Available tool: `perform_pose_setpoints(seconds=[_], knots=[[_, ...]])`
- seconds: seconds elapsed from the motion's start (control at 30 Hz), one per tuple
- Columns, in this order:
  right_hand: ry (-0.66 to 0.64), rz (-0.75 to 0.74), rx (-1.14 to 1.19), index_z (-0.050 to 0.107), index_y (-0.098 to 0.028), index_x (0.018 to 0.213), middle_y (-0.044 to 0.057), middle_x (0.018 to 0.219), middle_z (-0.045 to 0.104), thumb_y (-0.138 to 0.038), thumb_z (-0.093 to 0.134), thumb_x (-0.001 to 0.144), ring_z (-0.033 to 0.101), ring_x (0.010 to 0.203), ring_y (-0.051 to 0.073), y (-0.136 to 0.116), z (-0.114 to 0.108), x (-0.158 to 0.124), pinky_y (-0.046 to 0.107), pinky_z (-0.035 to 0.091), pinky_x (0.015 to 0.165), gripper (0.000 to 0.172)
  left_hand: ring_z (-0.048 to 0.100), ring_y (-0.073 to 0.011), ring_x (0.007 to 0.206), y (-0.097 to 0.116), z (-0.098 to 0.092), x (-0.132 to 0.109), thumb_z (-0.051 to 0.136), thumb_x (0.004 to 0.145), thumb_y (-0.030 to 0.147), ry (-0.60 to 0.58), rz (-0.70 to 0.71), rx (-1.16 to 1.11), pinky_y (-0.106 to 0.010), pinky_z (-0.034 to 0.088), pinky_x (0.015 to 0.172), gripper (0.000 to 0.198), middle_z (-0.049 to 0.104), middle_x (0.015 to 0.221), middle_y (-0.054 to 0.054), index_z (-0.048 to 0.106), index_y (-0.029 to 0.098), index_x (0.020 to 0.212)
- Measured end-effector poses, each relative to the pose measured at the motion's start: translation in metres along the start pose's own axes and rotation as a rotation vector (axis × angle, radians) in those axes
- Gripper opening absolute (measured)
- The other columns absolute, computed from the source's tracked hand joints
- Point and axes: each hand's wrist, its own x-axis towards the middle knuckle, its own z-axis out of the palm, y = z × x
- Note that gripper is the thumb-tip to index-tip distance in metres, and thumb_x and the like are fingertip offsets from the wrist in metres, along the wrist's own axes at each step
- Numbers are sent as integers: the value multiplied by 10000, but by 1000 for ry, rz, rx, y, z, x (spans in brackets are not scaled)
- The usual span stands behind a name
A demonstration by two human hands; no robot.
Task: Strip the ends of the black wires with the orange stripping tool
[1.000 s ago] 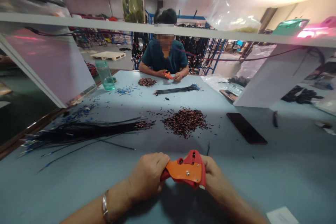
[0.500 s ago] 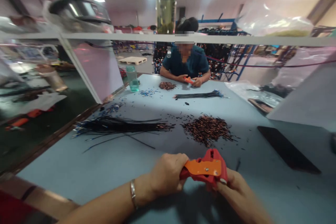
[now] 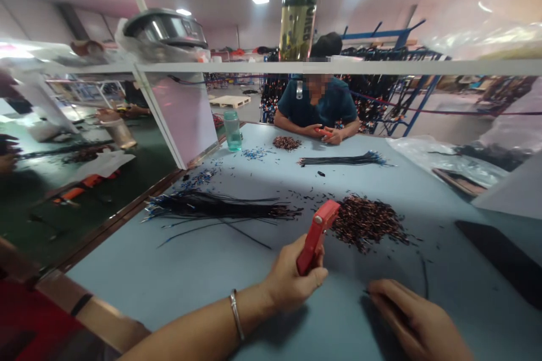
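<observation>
My left hand (image 3: pixel 292 282) is closed round the handles of a red crimping tool (image 3: pixel 317 234), whose head points up and away toward a pile of small copper-and-black pieces (image 3: pixel 366 224). My right hand (image 3: pixel 417 321) rests low on the blue table (image 3: pixel 203 282) at the lower right, fingers curled loosely, a thin black wire (image 3: pixel 424 279) just beyond its fingertips; whether it touches the wire is unclear. A bundle of black wires with blue tips (image 3: pixel 212 210) lies to the left of the tool.
Across the table a person in a dark teal shirt (image 3: pixel 324 107) works with an orange tool, a second wire bundle (image 3: pixel 342 161) and a small pile (image 3: pixel 287 142) before them. A green bottle (image 3: pixel 232 131) stands at the left edge. A dark phone (image 3: pixel 499 259) lies right.
My right hand has let go of the crimping tool and dropped to the table. The left hand now holds the tool alone, tilted upright. The view has swung left.
</observation>
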Motion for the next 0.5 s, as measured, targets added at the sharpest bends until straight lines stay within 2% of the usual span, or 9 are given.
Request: perform_pose_setpoints(seconds=[0.17, 0.3, 0.4, 0.47, 0.5], knots=[[64, -62, -169, 638, -267, 992, 1, 842, 785, -285, 483, 949, 749, 613, 161, 13, 3, -8, 168, 571, 569, 162, 381, -95, 578, -2, -1, 1, 622, 718, 290, -42, -65, -117, -240, 337, 545, 190, 464, 672, 22, 475, 184, 776], [-6, -143, -264, 653, -283, 920, -1, 833, 793, -293, 428, 969, 752, 593, 176, 14, 3, -6, 187, 563, 492, 231, 391, -99, 602, -1, -2, 4, 656, 707, 310, -57, -55, -148, -245, 342, 563, 215, 475, 691, 11, 494, 176, 755], [11, -205, -318, 655, -280, 885, 0, 811, 794, -290, 406, 973, 745, 557, 177, 9, 3, -1, 194, 552, 444, 264, 426, -106, 615, 9, -11, 11, 686, 704, 331, -53, -64, -158, -247, 367, 584, 232, 504, 691, 5, 528, 165, 743], [50, -237, -339, 646, -275, 857, -7, 769, 788, -285, 387, 977, 733, 514, 172, 3, 3, 4, 197, 544, 419, 286, 474, -119, 618, 18, -22, 16, 699, 675, 313, 39, -113, -144, -251, 393, 596, 212, 536, 673, 1, 560, 159, 723], [76, -250, -349, 639, -271, 837, -11, 740, 783, -280, 371, 981, 726, 494, 171, 0, 3, 5, 201, 539, 405, 304, 498, -126, 609, 22, -30, 19, 710, 641, 296, 157, -157, -117, -251, 405, 588, 204, 549, 658, 4, 574, 160, 706]])
